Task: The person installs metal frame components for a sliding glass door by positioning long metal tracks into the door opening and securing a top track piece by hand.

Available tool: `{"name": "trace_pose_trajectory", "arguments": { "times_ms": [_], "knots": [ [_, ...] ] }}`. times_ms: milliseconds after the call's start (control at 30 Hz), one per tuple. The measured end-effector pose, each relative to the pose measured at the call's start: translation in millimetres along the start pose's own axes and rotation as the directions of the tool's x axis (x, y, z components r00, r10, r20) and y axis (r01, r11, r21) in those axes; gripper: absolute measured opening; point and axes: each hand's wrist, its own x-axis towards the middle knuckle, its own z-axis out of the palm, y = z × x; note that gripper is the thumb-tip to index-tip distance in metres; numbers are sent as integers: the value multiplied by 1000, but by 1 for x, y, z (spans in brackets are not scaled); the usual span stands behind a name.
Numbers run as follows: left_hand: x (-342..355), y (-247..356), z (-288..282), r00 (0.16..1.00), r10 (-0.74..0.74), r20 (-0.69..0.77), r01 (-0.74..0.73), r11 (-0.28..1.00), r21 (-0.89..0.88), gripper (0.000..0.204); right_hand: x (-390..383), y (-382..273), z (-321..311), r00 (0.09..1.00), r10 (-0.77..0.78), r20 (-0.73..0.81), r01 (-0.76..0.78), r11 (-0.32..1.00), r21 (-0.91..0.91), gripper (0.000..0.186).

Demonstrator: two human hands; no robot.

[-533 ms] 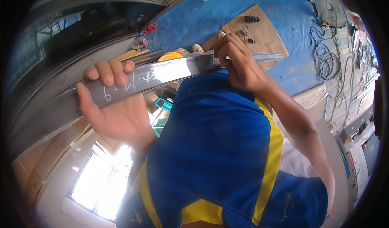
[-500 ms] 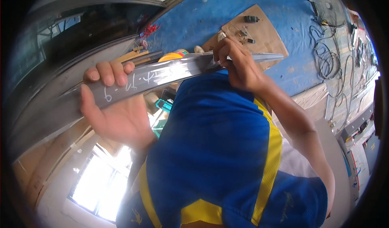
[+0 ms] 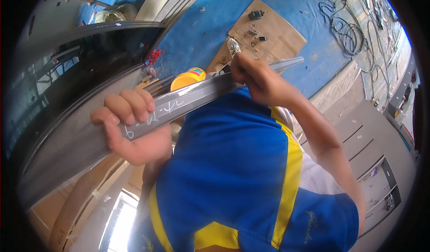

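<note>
Left hand [image 3: 127, 126], centre left of the frame, grips a long grey metal profile [image 3: 192, 100] bearing white handwritten marks; right hand [image 3: 255, 78], upper centre, pinches the same bar nearer its far end. Judged best practice: keep both grips firm and the bar level. A yellow round container [image 3: 186, 78] sits just above the bar; a brown cardboard sheet [image 3: 273, 32] lies on the blue floor cover [image 3: 210, 23].
</note>
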Motion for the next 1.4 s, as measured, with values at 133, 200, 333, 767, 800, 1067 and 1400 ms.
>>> {"name": "trace_pose_trajectory", "arguments": {
  "times_ms": [133,200,333,767,800,1067,1400],
  "knots": [
    [-11,16,-20,999,11,45,-8,998,-56,15,-26,-29,23,996,76,-42,-79,992,-97,12],
    [-16,13,-26,997,14,74,-10,998,-54,15,-27,-15,30,984,171,-44,-170,985,21,11],
    [-25,22,-31,995,20,95,-17,999,-32,15,-43,-25,38,955,284,82,-289,956,54,7],
    [-14,14,-67,884,126,450,-189,977,97,35,-39,15,49,986,168,3,-132,761,635,14],
    [-12,10,-66,888,203,413,-280,950,136,38,-39,12,49,985,172,16,-132,689,712,14],
    [6,-9,-27,905,295,308,-330,941,69,50,-52,23,58,982,183,-54,-93,707,701,13],
    [1,-38,-5,955,256,148,-285,933,221,56,-57,35,78,880,111,-461,-169,982,-86,17]
  ]
}}
